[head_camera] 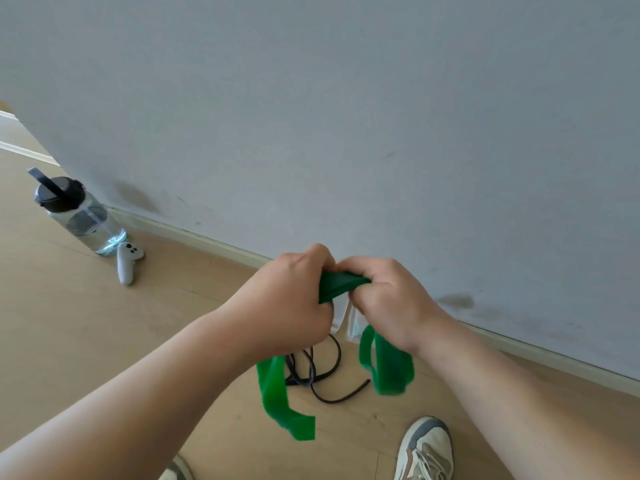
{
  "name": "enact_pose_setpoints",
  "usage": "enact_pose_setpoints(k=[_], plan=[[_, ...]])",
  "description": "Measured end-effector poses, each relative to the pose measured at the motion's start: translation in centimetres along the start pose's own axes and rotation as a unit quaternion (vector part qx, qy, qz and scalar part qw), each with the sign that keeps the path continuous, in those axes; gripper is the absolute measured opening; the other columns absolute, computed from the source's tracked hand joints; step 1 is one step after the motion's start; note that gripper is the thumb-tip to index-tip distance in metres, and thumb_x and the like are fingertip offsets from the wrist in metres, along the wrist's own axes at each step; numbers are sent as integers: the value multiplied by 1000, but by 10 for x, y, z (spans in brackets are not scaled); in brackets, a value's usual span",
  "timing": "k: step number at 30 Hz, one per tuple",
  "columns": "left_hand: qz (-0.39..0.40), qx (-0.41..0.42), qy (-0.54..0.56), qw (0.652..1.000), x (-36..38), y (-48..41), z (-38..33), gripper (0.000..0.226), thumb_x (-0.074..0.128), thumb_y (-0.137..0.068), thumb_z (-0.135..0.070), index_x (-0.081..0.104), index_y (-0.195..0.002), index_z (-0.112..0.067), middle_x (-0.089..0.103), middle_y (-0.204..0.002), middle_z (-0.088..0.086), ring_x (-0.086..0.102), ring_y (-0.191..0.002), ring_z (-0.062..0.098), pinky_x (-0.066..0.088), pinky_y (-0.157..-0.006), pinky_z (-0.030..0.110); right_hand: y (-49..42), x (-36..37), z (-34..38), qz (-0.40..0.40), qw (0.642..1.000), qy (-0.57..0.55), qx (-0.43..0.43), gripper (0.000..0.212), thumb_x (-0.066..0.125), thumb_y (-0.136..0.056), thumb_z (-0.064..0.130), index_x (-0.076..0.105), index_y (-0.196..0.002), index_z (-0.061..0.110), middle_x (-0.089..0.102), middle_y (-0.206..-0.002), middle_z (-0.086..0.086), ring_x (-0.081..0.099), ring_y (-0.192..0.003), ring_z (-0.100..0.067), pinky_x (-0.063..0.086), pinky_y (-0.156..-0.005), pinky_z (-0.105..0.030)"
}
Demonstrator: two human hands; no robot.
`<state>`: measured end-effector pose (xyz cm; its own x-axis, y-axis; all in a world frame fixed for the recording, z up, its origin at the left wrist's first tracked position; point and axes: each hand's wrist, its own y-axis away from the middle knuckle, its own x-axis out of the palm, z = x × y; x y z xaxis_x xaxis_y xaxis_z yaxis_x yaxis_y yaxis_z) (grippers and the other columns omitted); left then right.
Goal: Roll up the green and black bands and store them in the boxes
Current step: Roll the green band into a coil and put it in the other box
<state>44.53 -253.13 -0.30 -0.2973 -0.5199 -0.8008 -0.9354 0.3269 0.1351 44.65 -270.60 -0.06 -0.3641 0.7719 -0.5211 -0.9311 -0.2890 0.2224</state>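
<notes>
Both of my hands hold the green band point(341, 284) up in front of me, close together. My left hand point(294, 299) grips one side of its folded middle and my right hand point(388, 299) grips the other. One loose green end hangs below my left wrist, and a green loop hangs below my right wrist. The black band point(325, 372) lies in loose coils on the wooden floor under my hands. Clear boxes point(351, 323) stand on the floor by the wall, mostly hidden behind my hands.
A clear water bottle point(83, 216) with a black lid stands at the left by the wall corner, with a white controller point(127, 261) lying beside it. My shoes point(426, 448) are at the bottom edge. A grey wall with a skirting board point(207, 239) runs behind everything.
</notes>
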Motion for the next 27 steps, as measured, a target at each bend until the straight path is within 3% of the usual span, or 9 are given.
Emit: enact_pose_setpoints(k=[2,5,8,14,19,22,24,26,27], plan=[[52,-32,37,997,5,0,3,10,56,-91,-26,50,-85,-22,62,-75,-1,57,-64,18,46,-57,32,1,-8,-1,-39,997,-63,22,35,42,-69,2,72,-78,18,40,-56,-5,39,-58,-20,40,-59,-38],[121,-35,97,987,17,-1,7,6,52,-95,-28,54,-91,-25,64,-78,2,55,-61,18,53,-61,40,4,-17,-2,-87,989,-108,53,29,41,-60,4,67,-70,12,39,-51,-3,39,-47,-14,47,-58,-41],[123,-17,78,989,20,-4,13,11,50,-97,-23,54,-108,-25,66,-86,6,60,-67,26,54,-65,44,1,-28,-9,-155,972,-147,98,38,39,-68,-10,67,-65,15,37,-48,-2,34,-36,-10,47,-57,-39],[64,-8,18,998,18,-10,23,14,47,-102,-21,52,-114,-28,61,-81,-4,56,-67,15,43,-58,28,-1,-43,-23,-222,958,-131,124,36,39,-72,-11,68,-72,11,37,-51,1,34,-44,-15,43,-60,-39],[4,-9,35,999,1,-9,22,12,47,-97,-14,57,-97,-20,57,-69,-1,50,-59,18,42,-56,34,-1,-41,-50,-80,984,78,140,32,54,-85,2,73,-79,27,42,-55,3,36,-51,-13,28,-59,-32],[6,16,32,999,-4,-4,14,14,46,-94,-14,56,-96,-23,55,-64,-2,48,-56,19,39,-53,33,0,-29,-60,21,983,102,151,32,53,-83,-1,69,-83,26,47,-61,2,43,-58,-17,35,-62,-35],[-3,20,21,1000,-8,-4,10,13,46,-94,-15,53,-96,-26,55,-65,-3,49,-56,18,38,-53,32,4,-22,-57,72,984,107,125,36,62,-85,7,67,-107,36,63,-81,8,60,-80,-11,49,-76,-35],[10,18,0,1000,-8,-3,6,8,46,-96,-18,50,-97,-25,56,-72,-3,52,-60,18,37,-53,32,7,-15,-44,70,989,97,83,63,75,-85,24,50,-136,50,62,-110,23,54,-110,12,40,-91,-10],[25,18,-14,999,-5,-2,2,6,46,-96,-18,47,-98,-23,56,-76,-3,53,-64,19,38,-55,32,8,-11,-35,51,993,87,57,70,79,-84,30,43,-139,54,59,-117,28,47,-117,19,36,-94,-7]])
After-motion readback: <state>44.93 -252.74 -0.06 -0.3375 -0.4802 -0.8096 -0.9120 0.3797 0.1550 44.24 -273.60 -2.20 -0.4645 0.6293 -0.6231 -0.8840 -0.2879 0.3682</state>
